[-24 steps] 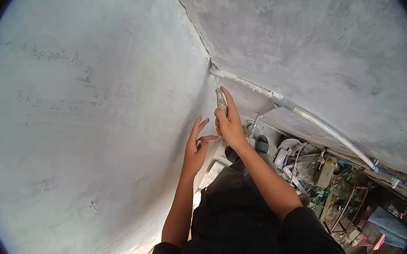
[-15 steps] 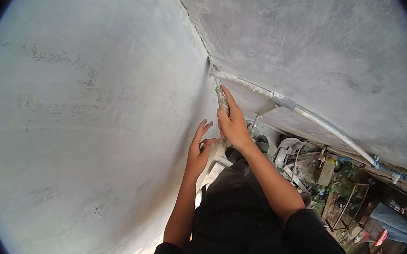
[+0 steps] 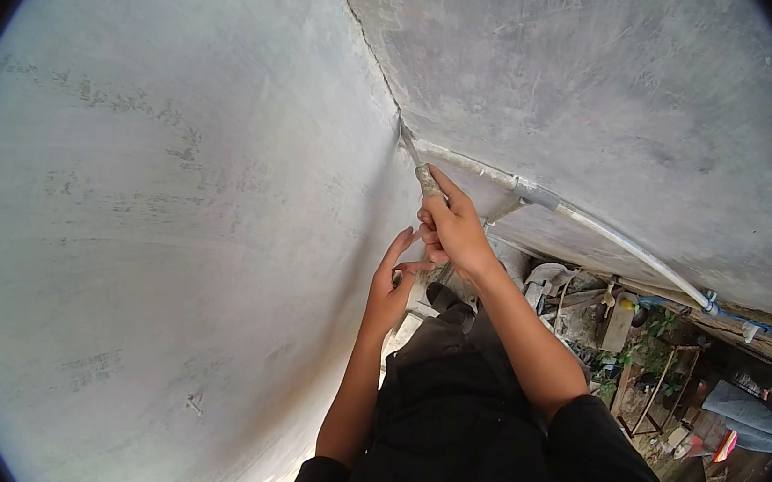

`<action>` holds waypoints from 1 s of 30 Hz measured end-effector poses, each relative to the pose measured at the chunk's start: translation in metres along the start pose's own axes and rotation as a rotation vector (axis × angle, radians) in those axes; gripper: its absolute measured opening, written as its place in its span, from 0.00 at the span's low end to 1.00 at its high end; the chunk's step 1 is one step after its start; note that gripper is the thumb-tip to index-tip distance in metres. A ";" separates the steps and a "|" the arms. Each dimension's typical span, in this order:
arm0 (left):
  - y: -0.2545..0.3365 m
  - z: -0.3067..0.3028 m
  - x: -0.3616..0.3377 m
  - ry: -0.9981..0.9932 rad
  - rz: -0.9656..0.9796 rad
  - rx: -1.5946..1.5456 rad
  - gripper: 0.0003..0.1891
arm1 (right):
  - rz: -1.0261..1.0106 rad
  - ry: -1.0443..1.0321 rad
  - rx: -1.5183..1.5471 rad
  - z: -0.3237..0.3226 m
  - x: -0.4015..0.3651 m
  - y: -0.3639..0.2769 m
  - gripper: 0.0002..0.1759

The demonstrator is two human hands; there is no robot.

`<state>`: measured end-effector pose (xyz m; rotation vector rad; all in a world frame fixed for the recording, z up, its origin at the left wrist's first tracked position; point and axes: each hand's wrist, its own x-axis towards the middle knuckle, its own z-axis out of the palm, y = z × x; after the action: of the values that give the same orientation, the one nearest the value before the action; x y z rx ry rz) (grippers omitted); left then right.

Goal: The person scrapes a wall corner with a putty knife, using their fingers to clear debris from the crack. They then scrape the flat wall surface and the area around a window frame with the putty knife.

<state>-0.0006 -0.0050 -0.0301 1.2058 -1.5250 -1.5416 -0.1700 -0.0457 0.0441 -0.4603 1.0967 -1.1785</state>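
Note:
My right hand (image 3: 455, 234) is closed around the grimy, plaster-crusted handle of a narrow-bladed hand tool (image 3: 428, 181), index finger laid along it. Its thin metal blade points up and left, the tip right at the corner where the pale left wall (image 3: 172, 219) meets the grey wall (image 3: 609, 86). A dark crack runs upward along that corner from the tip. Just below and left of the right hand is my left hand (image 3: 388, 293), fingers apart and close to the left wall.
A whitish pipe (image 3: 626, 240) with a grey joint runs from the corner along the right wall. Far below on the right, the ground holds planks (image 3: 619, 327), a rusty metal frame (image 3: 668, 393), plants and a grey cloth (image 3: 744, 415). A dark shoe (image 3: 441, 296) shows beneath me.
My right hand has shifted slightly right and down, baring more of the tool's blade at the corner. My left hand has moved right, closer to it.

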 end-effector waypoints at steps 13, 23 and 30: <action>0.005 -0.008 -0.010 0.002 -0.072 -0.054 0.32 | 0.009 0.031 -0.017 0.007 -0.004 -0.001 0.40; -0.017 -0.010 -0.015 0.017 -0.017 -0.099 0.31 | 0.029 0.028 -0.007 0.010 -0.002 0.003 0.41; -0.014 -0.015 -0.022 0.039 -0.017 -0.069 0.32 | 0.066 -0.026 0.063 0.005 -0.005 -0.016 0.41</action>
<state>0.0237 0.0104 -0.0383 1.2056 -1.4290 -1.5598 -0.1736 -0.0482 0.0606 -0.3870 1.0420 -1.1431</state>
